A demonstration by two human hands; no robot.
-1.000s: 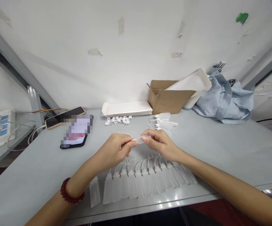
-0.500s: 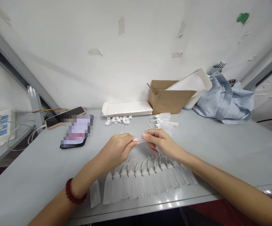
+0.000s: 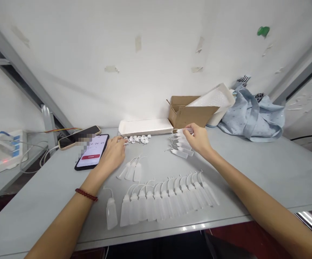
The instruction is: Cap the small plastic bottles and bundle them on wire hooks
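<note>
My left hand [image 3: 113, 154] is at the left end of a small pile of white caps [image 3: 138, 139], its fingertips closed on a white cap that they partly hide. My right hand [image 3: 198, 139] pinches a small translucent squeeze bottle [image 3: 187, 130] at the back of a group of similar bottles with thin bent tubes [image 3: 179, 153]. Three more tubed bottles [image 3: 130, 171] lie fanned between my arms. Nearer the front edge, a long row of the same bottles [image 3: 157, 207] lies side by side, and a single bottle [image 3: 112, 214] lies apart at its left.
A flat white stack [image 3: 145, 126] lies behind the caps. An open cardboard box [image 3: 193, 114] and a light-blue cloth bag [image 3: 253, 117] stand at the back right. Two phones, one showing a timer [image 3: 92, 153], and a power strip [image 3: 8, 151] are on the left.
My hands have parted from the piece they held together. The left went left to the caps and the right went back to the bottle group. The head view has shifted slightly.
</note>
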